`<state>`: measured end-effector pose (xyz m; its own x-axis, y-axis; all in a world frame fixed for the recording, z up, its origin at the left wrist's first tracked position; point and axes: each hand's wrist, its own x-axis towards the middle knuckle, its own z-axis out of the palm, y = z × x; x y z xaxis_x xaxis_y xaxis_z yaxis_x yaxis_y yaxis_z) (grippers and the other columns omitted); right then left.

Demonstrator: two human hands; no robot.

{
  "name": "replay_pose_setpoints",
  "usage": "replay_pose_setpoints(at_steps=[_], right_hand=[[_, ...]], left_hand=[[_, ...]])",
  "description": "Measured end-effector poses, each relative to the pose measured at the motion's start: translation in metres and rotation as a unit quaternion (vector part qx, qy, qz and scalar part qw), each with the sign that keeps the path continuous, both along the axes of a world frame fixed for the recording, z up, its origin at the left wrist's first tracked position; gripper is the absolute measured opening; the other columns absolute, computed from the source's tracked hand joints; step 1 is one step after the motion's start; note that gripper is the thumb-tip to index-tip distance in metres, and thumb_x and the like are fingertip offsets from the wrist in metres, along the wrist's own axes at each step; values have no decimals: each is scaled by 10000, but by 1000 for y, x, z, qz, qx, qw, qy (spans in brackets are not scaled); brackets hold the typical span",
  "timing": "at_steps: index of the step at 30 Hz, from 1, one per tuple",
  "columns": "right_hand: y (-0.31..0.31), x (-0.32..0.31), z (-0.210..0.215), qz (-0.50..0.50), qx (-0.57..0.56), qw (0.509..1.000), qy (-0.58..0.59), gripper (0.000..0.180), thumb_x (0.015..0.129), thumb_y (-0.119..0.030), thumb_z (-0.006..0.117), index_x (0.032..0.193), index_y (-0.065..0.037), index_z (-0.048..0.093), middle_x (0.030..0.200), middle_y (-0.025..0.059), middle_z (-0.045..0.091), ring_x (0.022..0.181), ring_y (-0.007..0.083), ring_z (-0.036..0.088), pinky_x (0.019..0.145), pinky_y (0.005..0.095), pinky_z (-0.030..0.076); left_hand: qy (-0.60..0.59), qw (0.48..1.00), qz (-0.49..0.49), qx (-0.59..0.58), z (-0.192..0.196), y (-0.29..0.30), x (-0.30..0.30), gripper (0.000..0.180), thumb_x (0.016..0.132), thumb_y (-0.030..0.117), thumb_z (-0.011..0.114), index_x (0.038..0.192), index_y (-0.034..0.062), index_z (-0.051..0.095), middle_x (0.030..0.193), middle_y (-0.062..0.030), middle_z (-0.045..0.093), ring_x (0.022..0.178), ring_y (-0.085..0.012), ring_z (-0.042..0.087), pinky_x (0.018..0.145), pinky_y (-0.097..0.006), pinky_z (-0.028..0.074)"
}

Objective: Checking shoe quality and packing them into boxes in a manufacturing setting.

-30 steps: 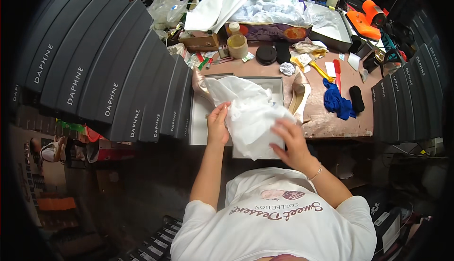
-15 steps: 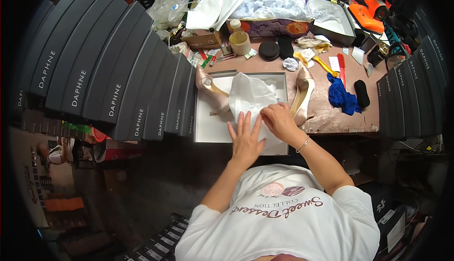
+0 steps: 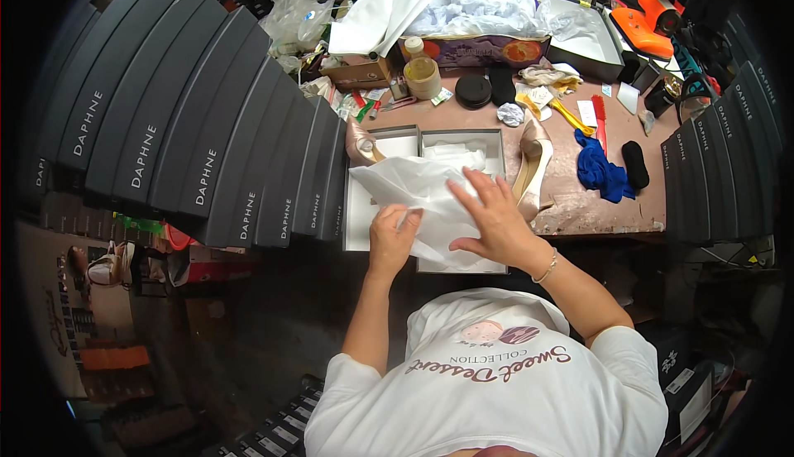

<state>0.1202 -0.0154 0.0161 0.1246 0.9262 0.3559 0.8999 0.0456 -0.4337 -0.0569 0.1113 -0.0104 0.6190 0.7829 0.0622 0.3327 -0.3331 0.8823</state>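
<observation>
A sheet of white tissue paper (image 3: 405, 184) spreads over two shallow shoebox halves. My left hand (image 3: 392, 240) pinches its near left edge. Over the paper's right side, my right hand (image 3: 500, 221) has its fingers spread. One pink satin high-heeled shoe (image 3: 360, 143) lies in the left box half (image 3: 357, 229), partly covered by the paper. Its matching shoe (image 3: 531, 167) sits on the table just right of the right box half (image 3: 495, 155). Inside that half, a white paper bundle (image 3: 456, 156) shows at the far end; the rest is hidden by paper and hand.
Tall rows of dark shoeboxes (image 3: 182, 118) flank the left, with more boxes (image 3: 715, 167) at right. Right of the shoe lie a blue cloth (image 3: 600, 167), a black brush-like object (image 3: 634, 165) and a red brush (image 3: 599, 122). A bottle (image 3: 422, 76) and carton (image 3: 475, 49) stand behind.
The tissue paper has shifted left, over the left box half and shoe, uncovering the white bundle. My left hand has gone from spread to pinching; my right hand has opened.
</observation>
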Motion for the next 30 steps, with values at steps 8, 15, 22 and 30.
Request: replay_pose_setpoints(at_steps=[8,15,22,30], right_hand=[[19,26,-12,-20,-40,994,100,182,720,-7,612,894,-29,561,891,143,581,860,364,578,745,441,470],[-32,71,-11,-17,-214,968,134,997,620,-213,836,1465,-197,306,1480,291,227,1137,427,529,969,419,459],[-56,70,-81,-151,-157,975,-34,666,586,-123,826,1165,-101,497,1461,267,257,1028,416,567,883,443,492],[-93,114,-72,-238,-85,955,155,565,658,-360,796,921,98,596,1284,299,486,1114,425,540,918,403,466]], left_hand=[[146,948,23,282,-2,18,-33,286,712,-8,671,989,21,606,979,-145,556,940,-354,550,802,-419,448],[-93,993,22,-66,3,-1,-14,349,751,-145,520,1060,-12,611,914,-88,637,886,-162,615,813,-259,467],[-56,997,-40,-25,-21,19,9,231,822,8,568,1031,-64,637,1051,-139,614,965,-228,600,850,-304,462],[-85,987,95,95,10,10,47,258,771,-35,593,1022,-12,650,931,-135,603,851,-272,604,778,-345,473]])
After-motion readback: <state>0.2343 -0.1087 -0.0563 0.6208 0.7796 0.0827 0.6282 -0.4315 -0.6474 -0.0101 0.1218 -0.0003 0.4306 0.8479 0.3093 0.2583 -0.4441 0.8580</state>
